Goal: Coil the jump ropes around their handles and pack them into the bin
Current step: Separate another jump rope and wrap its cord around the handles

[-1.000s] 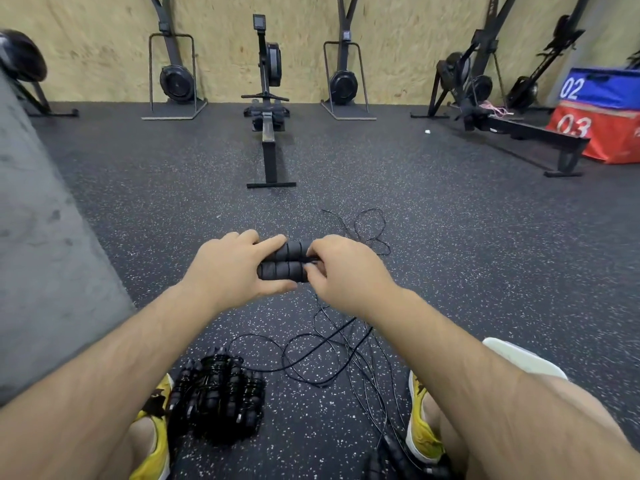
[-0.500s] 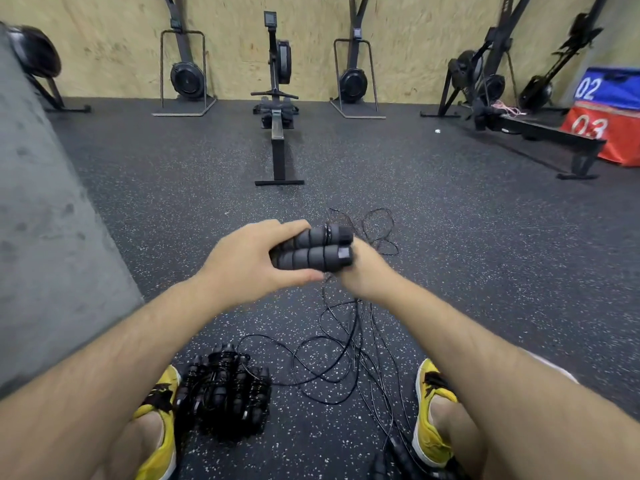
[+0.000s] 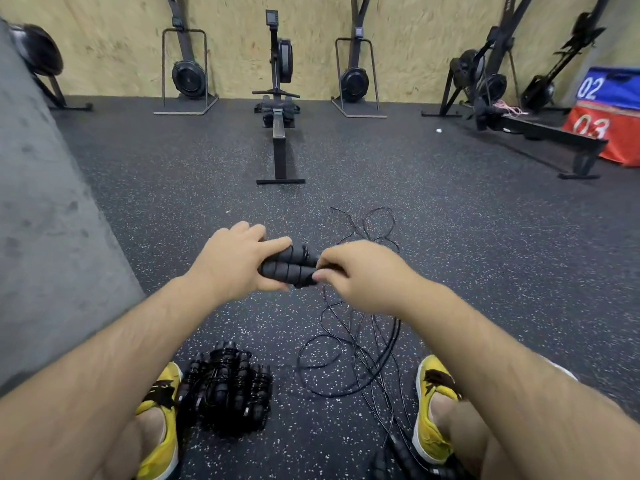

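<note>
Flooring (image 3: pixel 450 271) of speckled rubber carries everything; no bin is in view. The loose cord (image 3: pixel 349 358) of the rope in work lies on it in slack, overlapping loops ahead of the right shoe (image 3: pixel 433 393) and runs up to the hands. It is thin, light and limp and is judged likely to snag on itself. It is best fed a short length at a time under light tension, not pulled in bulk.

A pile of coiled ropes (image 3: pixel 225 389) sits just beside the left shoe (image 3: pixel 162 393). Each bundle looks compact and should lift as one piece if gripped across its windings.

The handles (image 3: pixel 287 268) are held side by side above the floor, roughly level. Their ribbed foam looks soft, grippy and light, so a moderate grip should suffice.

The left hand (image 3: pixel 235 261) wraps fingers and thumb round the handles' left end. The right hand (image 3: pixel 360 271) is curled at the opposite end, its fingertips apparently pinching the cord where it leaves the handles; the exact contact is hidden.
</note>
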`<state>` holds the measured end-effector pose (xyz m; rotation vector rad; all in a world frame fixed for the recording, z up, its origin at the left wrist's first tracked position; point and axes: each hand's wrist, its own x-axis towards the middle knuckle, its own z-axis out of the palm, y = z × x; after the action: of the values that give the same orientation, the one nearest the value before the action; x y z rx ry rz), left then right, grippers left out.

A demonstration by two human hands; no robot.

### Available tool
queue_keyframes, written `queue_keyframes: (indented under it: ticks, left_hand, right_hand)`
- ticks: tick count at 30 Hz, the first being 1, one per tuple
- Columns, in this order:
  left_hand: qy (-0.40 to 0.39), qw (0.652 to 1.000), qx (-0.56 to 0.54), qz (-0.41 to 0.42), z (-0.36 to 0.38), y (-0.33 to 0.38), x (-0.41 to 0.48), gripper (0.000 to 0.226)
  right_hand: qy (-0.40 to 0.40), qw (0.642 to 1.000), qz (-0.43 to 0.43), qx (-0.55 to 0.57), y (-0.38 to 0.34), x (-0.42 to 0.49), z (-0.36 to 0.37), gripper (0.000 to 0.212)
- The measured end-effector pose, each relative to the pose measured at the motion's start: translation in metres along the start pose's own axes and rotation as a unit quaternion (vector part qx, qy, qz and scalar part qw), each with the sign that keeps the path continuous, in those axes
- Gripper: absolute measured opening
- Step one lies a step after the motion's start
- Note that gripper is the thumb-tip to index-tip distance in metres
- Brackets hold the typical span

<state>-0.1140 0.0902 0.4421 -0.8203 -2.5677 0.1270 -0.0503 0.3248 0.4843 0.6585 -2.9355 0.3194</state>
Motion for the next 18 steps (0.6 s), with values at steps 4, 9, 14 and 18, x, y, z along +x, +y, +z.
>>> queue_keyframes:
  ticks: [4, 9, 14, 18]
  left_hand:
    - [-0.074, 0.99, -0.107, 0.058, -0.008, 0.017, -0.008, 0.075]
    - [-0.09, 0.954, -0.283, 0.041, -0.036, 0.033, -0.013, 0.075]
    - [-0.033, 0.955, -0.295, -0.021, -0.041, 0.028, -0.006, 0.077]
    - [0.014, 0.988, -0.13, -0.077, -0.022, 0.017, 0.001, 0.082]
  right_hand:
    - [0.028, 0.998, -0.023, 0.05, 0.027, 0.014, -0.002, 0.017]
    - [0.029, 0.963, 0.032, 0.267, 0.051, 0.02, 0.02, 0.012]
    - [-0.025, 0.948, 0.087, 0.304, 0.023, 0.012, 0.051, 0.02]
    - [-0.137, 0.94, 0.12, 0.287, -0.011, -0.004, 0.062, 0.021]
